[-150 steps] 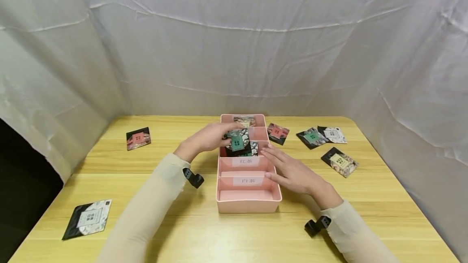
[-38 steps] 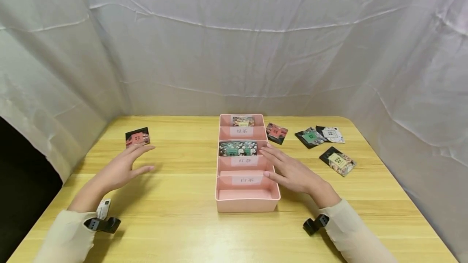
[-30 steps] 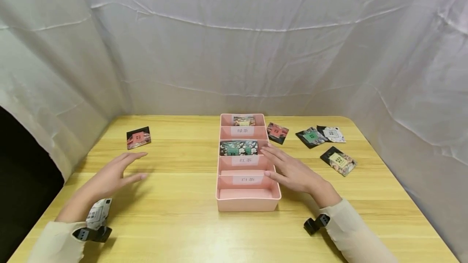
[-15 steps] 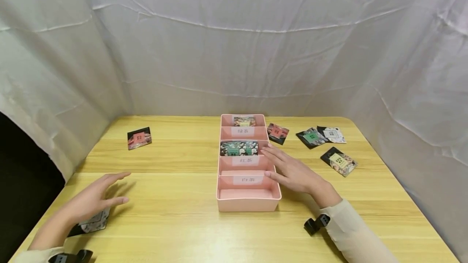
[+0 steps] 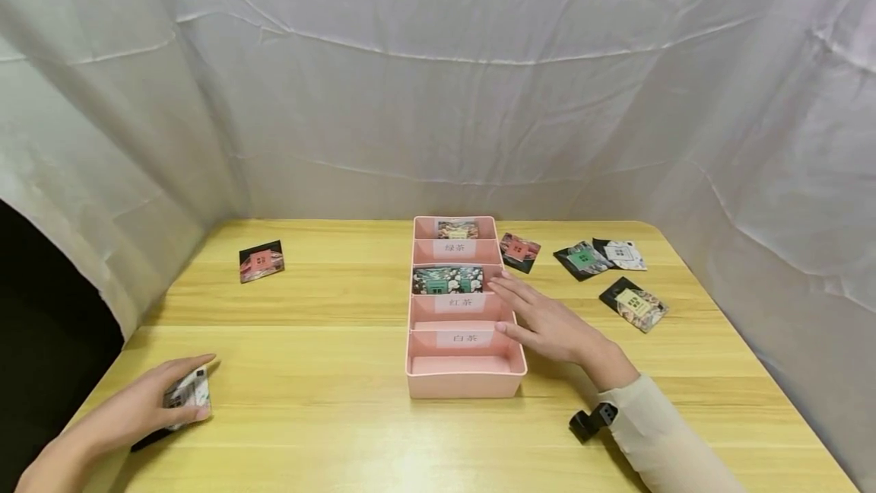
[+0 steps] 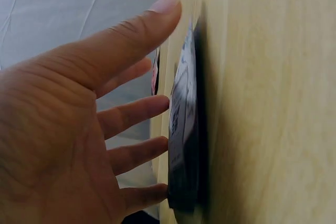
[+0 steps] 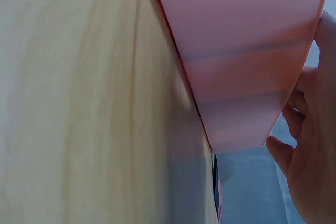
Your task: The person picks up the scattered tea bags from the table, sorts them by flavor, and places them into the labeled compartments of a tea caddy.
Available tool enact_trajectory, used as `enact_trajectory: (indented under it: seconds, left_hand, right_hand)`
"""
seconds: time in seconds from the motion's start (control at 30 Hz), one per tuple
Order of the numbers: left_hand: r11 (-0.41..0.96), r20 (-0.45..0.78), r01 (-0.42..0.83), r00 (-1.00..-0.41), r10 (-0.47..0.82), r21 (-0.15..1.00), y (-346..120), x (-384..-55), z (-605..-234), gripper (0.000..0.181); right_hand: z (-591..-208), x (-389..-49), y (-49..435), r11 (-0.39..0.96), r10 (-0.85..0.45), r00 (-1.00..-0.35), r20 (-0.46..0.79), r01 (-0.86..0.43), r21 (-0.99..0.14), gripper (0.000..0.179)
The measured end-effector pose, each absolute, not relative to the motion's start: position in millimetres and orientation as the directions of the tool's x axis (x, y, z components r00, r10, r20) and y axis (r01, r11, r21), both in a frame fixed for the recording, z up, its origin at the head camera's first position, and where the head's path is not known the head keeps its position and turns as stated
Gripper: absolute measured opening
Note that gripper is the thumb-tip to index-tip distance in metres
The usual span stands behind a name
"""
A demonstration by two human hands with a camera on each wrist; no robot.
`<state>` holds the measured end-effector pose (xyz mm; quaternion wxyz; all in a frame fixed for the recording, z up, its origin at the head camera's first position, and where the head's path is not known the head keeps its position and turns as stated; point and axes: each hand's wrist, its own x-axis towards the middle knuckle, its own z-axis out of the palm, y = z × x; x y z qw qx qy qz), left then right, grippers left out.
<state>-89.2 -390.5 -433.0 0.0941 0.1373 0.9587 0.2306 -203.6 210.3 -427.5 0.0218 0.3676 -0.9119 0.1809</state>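
Note:
In the head view my left hand [image 5: 140,404] hovers over a black-and-white tea sachet [image 5: 192,394] lying at the left of the table. The left wrist view shows the fingertips at or very near the sachet [image 6: 182,124], with the thumb apart from it. My right hand [image 5: 550,323] rests on the right rim of a long pink divided box [image 5: 465,385], fingers extended. Green-labelled sachets [image 5: 445,280] stand in its middle compartment, and a yellow-labelled sachet [image 5: 457,230] is in the farthest one. White paper labels with characters mark the dividers.
A red-labelled sachet [image 5: 261,261] lies at the back left. Right of the box are another red-labelled sachet [image 5: 520,251], a green-labelled one [image 5: 583,259] overlapping a white one [image 5: 624,254], and a yellow-labelled one [image 5: 634,303]. Grey-white cloth [image 5: 438,97] surrounds the wooden table.
Five seconds ago my left hand held a green-labelled sachet over the box; that sachet now stands in the middle compartment. The left hand has moved left and nearer to the white sachet. The right hand stays.

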Motion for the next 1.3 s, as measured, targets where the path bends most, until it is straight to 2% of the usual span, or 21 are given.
enact_trajectory:
  seconds: [0.27,0.6,0.8,1.03,1.3]
  left_hand:
    - [0.870,-0.180,0.169,-0.943,0.279,0.463,-408,-83,-435,0.092]
    - [0.913,-0.120,0.200,-0.959,0.257,0.357,-402,-89,-432,0.090]
    - [0.897,-0.073,0.229,-0.958,0.276,0.378,-398,-96,-433,0.084]
    - [0.910,-0.013,0.251,-0.963,0.270,0.331,-392,-103,-432,0.071]
    - [0.895,-0.043,0.239,-0.961,0.274,0.376,-381,-111,-421,0.051]
  right_hand:
    - [-429,-204,210,0.664,-0.665,-0.728,0.166,-0.678,-0.314,0.068]
    - [-427,-205,211,0.672,-0.659,-0.736,0.156,-0.669,-0.318,0.068]
    - [-427,-204,210,0.660,-0.665,-0.724,0.181,-0.684,-0.312,0.068]
    - [-427,-204,210,0.662,-0.662,-0.728,0.177,-0.679,-0.317,0.067]
    - [-426,-203,210,0.662,-0.663,-0.728,0.172,-0.679,-0.318,0.067]
